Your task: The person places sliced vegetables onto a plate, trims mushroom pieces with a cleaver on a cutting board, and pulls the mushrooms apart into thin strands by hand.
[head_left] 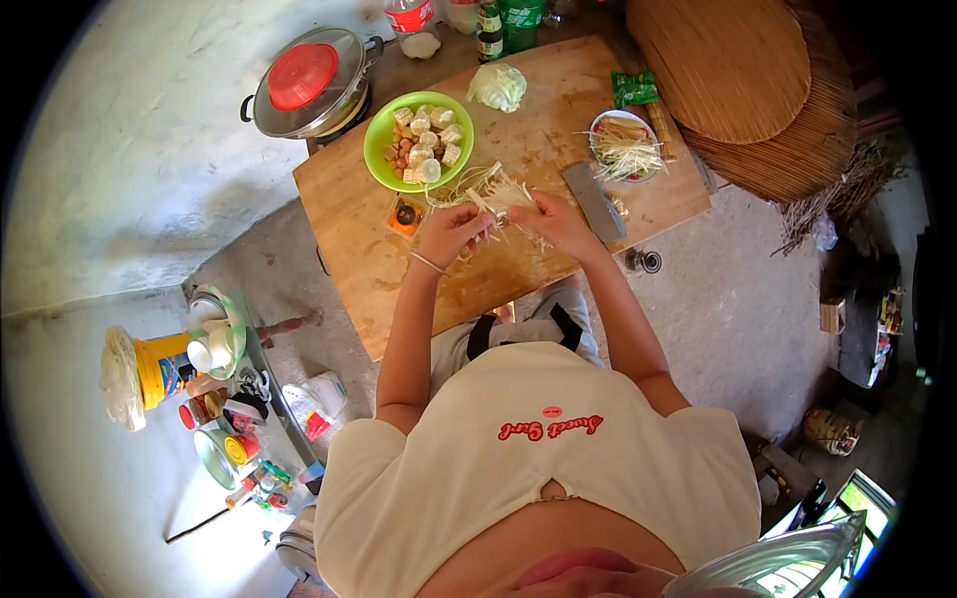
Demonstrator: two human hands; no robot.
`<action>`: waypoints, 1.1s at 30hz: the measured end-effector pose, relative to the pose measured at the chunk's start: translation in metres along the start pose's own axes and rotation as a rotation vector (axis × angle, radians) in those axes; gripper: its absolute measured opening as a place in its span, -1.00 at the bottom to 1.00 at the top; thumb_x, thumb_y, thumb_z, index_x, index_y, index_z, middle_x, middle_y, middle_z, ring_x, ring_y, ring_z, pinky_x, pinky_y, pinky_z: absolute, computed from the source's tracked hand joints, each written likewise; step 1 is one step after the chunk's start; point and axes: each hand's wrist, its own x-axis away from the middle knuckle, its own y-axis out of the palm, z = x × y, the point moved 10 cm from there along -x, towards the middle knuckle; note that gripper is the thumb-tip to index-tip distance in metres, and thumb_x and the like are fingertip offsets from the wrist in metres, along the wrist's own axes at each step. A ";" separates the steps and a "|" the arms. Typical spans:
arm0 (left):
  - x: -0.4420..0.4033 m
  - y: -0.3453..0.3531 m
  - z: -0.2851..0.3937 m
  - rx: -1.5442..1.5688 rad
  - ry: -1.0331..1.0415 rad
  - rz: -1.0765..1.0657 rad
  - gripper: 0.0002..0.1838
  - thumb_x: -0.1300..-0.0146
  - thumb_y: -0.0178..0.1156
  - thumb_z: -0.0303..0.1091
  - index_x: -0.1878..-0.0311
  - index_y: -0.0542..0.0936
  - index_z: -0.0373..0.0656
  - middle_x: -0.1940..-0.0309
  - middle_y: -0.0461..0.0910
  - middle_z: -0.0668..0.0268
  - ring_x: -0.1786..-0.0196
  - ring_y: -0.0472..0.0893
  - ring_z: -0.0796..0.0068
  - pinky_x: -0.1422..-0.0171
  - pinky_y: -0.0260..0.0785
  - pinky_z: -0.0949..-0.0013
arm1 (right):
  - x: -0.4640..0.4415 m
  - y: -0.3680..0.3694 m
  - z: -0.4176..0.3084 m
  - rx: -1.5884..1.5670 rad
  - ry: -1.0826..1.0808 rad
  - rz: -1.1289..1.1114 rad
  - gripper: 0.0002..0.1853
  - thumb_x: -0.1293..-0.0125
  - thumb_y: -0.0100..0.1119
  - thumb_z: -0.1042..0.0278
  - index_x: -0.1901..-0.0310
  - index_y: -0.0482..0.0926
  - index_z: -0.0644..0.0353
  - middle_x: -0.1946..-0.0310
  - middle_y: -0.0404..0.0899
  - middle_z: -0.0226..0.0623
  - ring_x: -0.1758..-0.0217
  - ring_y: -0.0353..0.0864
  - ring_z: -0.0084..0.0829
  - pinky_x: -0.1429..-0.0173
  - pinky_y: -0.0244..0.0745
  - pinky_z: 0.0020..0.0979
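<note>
A bunch of enoki mushrooms [506, 195] is held over the wooden board, its pale strands spread between both hands. My left hand [454, 235] pinches strands on the left side. My right hand [554, 223] is closed around the right side of the bunch. Loose strands lie just beyond the fingers. A green bowl [377, 136] with cut corn pieces and small brown sausage-like pieces stands up and left of my hands. Right of my right hand lies a cleaver [595, 201]. Farther right, a bowl [595, 128] holds more pale strands.
A cabbage piece [497, 88] sits at the board's [558, 110] far side, with a green packet [634, 90] to the right. An orange packet [404, 216] lies below the green bowl. A lidded pot [339, 75] and bottles [520, 22] stand behind. Woven lids [738, 60] occupy the right back.
</note>
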 end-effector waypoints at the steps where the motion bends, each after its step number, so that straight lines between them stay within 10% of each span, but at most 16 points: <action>1: 0.000 0.000 -0.001 0.005 0.001 -0.005 -0.77 -0.17 0.15 -0.23 0.41 0.56 -0.23 0.55 0.52 0.43 0.56 0.44 0.72 0.51 0.30 0.64 | 0.002 -0.003 0.002 -0.014 0.095 0.013 -0.74 -0.20 0.11 0.20 0.23 0.53 0.23 0.51 0.49 -0.50 0.48 0.33 -0.72 0.43 0.23 -0.62; 12: -0.004 -0.005 -0.017 -0.002 -0.068 0.012 -0.78 -0.18 0.13 -0.25 0.30 0.59 -0.22 0.49 0.54 0.45 0.54 0.44 0.74 0.50 0.27 0.66 | 0.007 -0.048 -0.017 -0.356 0.125 0.221 -0.84 -0.26 0.02 0.28 0.31 0.49 0.17 0.55 0.52 -0.51 0.58 0.28 -0.78 0.50 0.13 -0.70; 33: -0.005 0.001 -0.004 0.149 -0.010 0.067 -0.81 -0.12 0.20 -0.26 0.47 0.53 -0.18 0.60 0.46 0.46 0.62 0.39 0.73 0.58 0.22 0.67 | 0.004 -0.045 -0.007 0.030 0.128 0.253 -0.80 -0.22 0.04 0.23 0.30 0.53 0.19 0.58 0.42 -0.51 0.57 0.25 -0.71 0.48 0.18 -0.60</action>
